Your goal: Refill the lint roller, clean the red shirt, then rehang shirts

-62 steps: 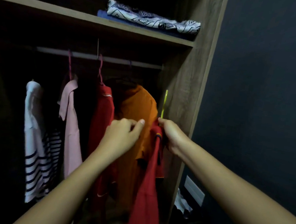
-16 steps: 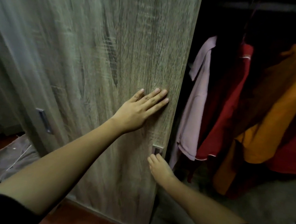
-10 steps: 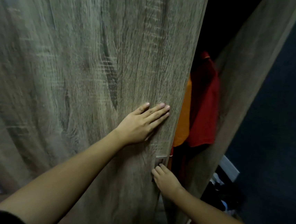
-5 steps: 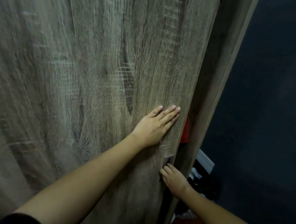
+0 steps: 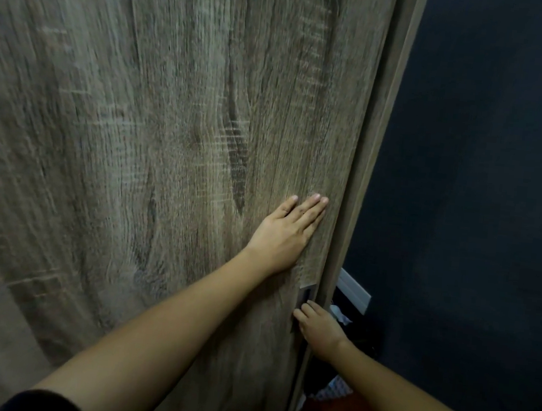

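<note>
Door [image 5: 171,129] fills left and centre, edge against side panel [image 5: 379,143]. Left hand [image 5: 288,236] flat on door, fingers straight, centre right. Right hand [image 5: 319,330] below it, fingers hooked in handle [image 5: 306,295]. Shirts out of view.

Count: one wood-grain door [image 5: 168,162], one recessed handle [image 5: 306,295], two hands, namely left hand [image 5: 285,236] and right hand [image 5: 319,329], one white wall plate [image 5: 352,291], one dark wall [image 5: 479,192].

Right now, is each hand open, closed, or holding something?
Left hand: open, flat on the wardrobe door.
Right hand: fingertips at the recessed handle; its grip cannot be told.
</note>
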Demonstrator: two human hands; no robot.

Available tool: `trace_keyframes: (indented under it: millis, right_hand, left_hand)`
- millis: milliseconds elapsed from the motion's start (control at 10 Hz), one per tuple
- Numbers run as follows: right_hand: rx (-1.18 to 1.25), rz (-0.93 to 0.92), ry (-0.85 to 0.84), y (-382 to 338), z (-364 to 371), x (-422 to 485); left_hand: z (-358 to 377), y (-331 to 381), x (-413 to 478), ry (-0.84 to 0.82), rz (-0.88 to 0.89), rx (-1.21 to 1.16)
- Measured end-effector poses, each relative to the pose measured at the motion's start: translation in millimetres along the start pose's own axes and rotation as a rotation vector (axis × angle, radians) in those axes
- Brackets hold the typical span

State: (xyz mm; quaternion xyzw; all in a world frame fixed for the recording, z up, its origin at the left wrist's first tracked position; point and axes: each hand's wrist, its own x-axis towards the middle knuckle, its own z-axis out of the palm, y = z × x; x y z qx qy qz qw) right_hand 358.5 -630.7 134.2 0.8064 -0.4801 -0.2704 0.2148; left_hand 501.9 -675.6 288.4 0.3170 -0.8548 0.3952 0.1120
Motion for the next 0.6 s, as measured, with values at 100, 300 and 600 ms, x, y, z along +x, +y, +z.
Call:
trace_keyframes:
  millis: [100, 300, 600]
  right_hand:
    - [0.012, 0.012, -0.018, 3.6, 1.1, -2.0]
    - [0.091, 0.036, -0.024, 7.1, 0.2, -6.7]
    - [0.232, 0.236, -0.103, 4.8, -2.7, -46.3]
  left_hand:
    - [-4.8, 1.3, 4.0, -0.013, -0.008, -0.005]
    - [-19.1, 11.0, 10.1, -0.143, -0.02, -0.078]
    - [-34.1, 28.5, -32.4, -0.213, -0.142, -0.369]
